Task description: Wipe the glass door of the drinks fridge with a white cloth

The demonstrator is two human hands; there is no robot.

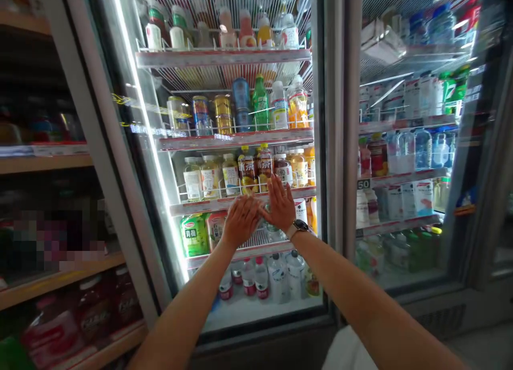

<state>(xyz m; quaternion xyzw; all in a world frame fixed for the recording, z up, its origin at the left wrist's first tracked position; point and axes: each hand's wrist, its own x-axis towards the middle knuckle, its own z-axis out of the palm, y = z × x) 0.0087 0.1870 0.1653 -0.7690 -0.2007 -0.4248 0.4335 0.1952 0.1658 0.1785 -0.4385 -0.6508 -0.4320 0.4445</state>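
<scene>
Both hands open, nothing visibly pinched: our right hand (281, 205) is flat with fingers up and slightly parted, our left hand (242, 218) has its fingers close together, loosely bent, angled up and right. Palms face away from us, so we can't tell whether either one presses on anything.

Nearest items are two dark tea bottles (247, 172) with yellow caps, upright on the middle shelf (212, 205), just above and behind our fingertips. Right thumb points left and overlaps the left fingertips in view; contact unclear.

Arms: both reach forward and up from the lower corners, converging in front of the lit cooler. Backs of both hands face us. Dark-faced watch (300, 225) on our right wrist.

Same shelf: pale-labelled bottles (210, 176) to the left of the teas, more bottles to the right. One level up: cans (223, 115) and a green bottle (260, 103). One level down: green pack (194, 235), left of our left hand. Cooler floor: clear bottles (278, 279), upright, between our forearms.

Further out: second cooler (352, 119) on the right, wood-edged shelving (44, 164) on the left, partly blurred.
</scene>
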